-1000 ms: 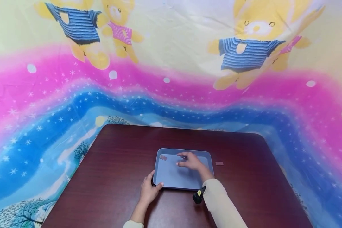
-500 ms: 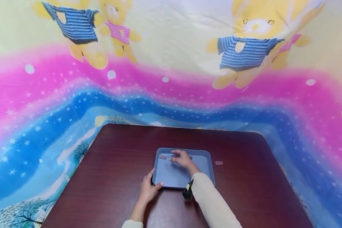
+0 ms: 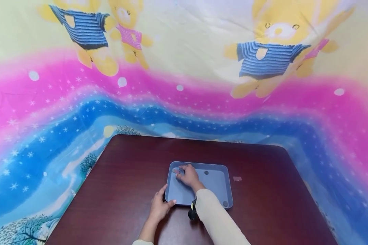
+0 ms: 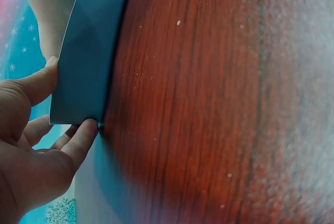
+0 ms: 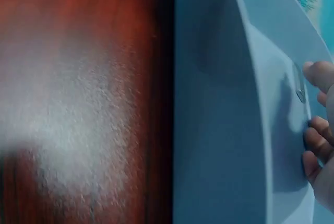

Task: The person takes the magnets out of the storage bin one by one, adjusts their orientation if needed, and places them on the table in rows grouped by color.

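Note:
My left hand [image 3: 160, 206] grips the near left corner of a shallow grey-blue tray [image 3: 199, 164], thumb at the rim and fingers along the outer side. The left wrist view shows that hand [image 4: 39, 145] on the tray's wall [image 4: 88, 51]. Inside the tray, my right hand [image 3: 190, 177] reaches to the far left corner, its fingers loosely bent around a small flat see-through rectangle [image 3: 174, 170]. In the right wrist view a fingertip is close beside this rectangle [image 5: 299, 89]; the other fingers are curled apart from it.
On the brown table [image 3: 135, 163], a second small flat rectangle [image 3: 237, 178] lies just right of the tray. Two round dark spots, one [image 3: 206, 172] at the far side and one [image 3: 225, 204] in the near right corner, show inside the tray. A printed cloth [image 3: 184, 102] hangs behind.
My right hand has moved left across the tray to the rectangle in the far left corner, uncovering the two round spots. My left hand keeps its grip on the tray.

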A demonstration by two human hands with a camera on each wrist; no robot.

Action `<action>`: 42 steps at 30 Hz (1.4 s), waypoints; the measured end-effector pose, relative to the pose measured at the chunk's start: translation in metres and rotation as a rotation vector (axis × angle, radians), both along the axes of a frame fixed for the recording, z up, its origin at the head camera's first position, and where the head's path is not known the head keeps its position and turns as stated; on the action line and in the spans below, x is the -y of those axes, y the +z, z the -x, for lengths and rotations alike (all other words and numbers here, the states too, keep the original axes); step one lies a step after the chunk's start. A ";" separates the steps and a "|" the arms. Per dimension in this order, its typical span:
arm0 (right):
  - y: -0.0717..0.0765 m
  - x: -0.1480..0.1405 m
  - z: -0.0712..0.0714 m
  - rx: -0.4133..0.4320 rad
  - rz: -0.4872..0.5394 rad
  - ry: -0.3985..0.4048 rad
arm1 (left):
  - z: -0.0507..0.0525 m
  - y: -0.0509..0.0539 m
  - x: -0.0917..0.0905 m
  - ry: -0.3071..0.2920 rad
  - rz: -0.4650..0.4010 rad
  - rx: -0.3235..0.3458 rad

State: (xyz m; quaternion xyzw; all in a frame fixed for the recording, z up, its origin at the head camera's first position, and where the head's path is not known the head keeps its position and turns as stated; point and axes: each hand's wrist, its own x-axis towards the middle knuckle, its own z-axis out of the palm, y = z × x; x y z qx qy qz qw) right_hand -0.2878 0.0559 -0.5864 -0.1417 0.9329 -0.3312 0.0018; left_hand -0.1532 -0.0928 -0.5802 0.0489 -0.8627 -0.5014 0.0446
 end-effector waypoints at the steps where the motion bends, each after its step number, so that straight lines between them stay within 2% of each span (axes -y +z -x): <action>1: -0.001 0.002 -0.001 -0.019 -0.041 -0.001 | -0.001 0.000 0.000 0.001 -0.008 0.002; 5: -0.003 0.009 -0.005 -0.047 -0.150 -0.035 | -0.002 -0.001 -0.001 -0.016 -0.040 -0.016; 9: -0.004 0.012 -0.008 -0.077 -0.193 -0.056 | -0.001 -0.001 -0.001 -0.027 -0.062 -0.025; 14: -0.006 0.013 -0.009 -0.117 -0.130 -0.054 | -0.001 -0.002 0.000 -0.026 -0.084 -0.025; 20: -0.008 0.009 -0.008 -0.084 -0.092 -0.029 | -0.002 -0.001 0.001 -0.024 -0.097 -0.019; 26: -0.012 0.006 -0.010 -0.132 -0.036 -0.048 | -0.003 -0.003 0.001 -0.041 -0.127 -0.043; 32: -0.015 0.005 -0.012 -0.147 -0.026 -0.053 | -0.003 -0.005 0.000 -0.050 -0.161 -0.036; 37: -0.015 0.005 -0.011 -0.124 -0.071 -0.025 | -0.004 -0.005 0.001 -0.049 -0.124 -0.049; 42: -0.012 0.007 -0.011 -0.099 -0.082 -0.047 | -0.003 -0.005 0.001 -0.048 -0.100 -0.069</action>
